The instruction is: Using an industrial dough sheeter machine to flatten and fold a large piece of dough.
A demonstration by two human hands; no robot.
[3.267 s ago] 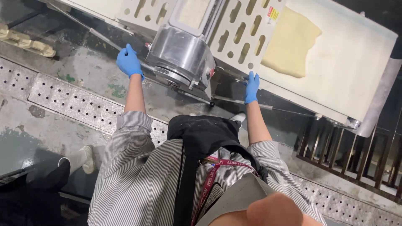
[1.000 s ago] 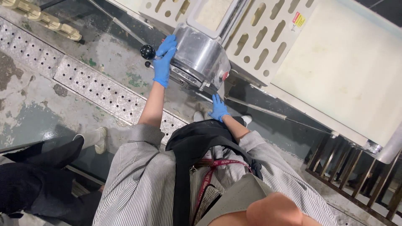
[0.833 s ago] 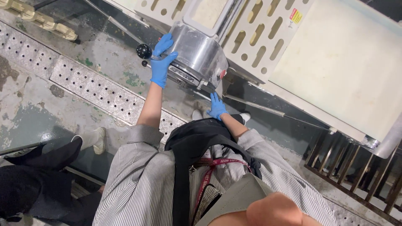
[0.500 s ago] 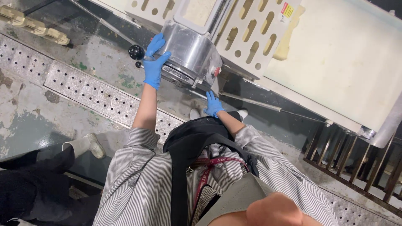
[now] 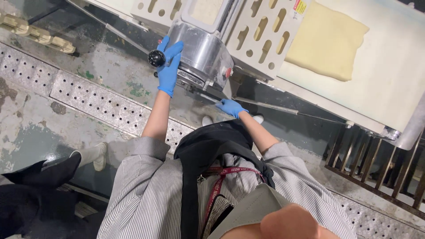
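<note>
Two hands in blue gloves work at a dough-sheeting machine, seen from above the wearer's head. The left hand (image 5: 169, 66) is raised with fingers spread wide and flat against the rounded steel housing (image 5: 201, 53) of the machine; it holds nothing, and a black ball knob (image 5: 156, 58) on a thin lever sits just beside its thumb. The right hand (image 5: 231, 107) is lower and nearer the body, fingers curled narrowly about a slim metal rod (image 5: 283, 109) that runs along the machine's lower edge; whether the grip is fully closed cannot be told. A red button (image 5: 228, 73) shows on the housing's side. To the right of the housing, a pale yellow dough sheet (image 5: 325, 42) lies flat on the white conveyor belt (image 5: 398, 84), well apart from both hands. A perforated cream guard (image 5: 261, 33) stands between housing and belt. Below, the wet concrete floor (image 5: 26, 128) carries a studded metal drain cover (image 5: 88, 99). The wearer's striped shirt (image 5: 150, 194), black apron strap (image 5: 190, 194) and red lanyard (image 5: 217, 190) fill the foreground.
</note>
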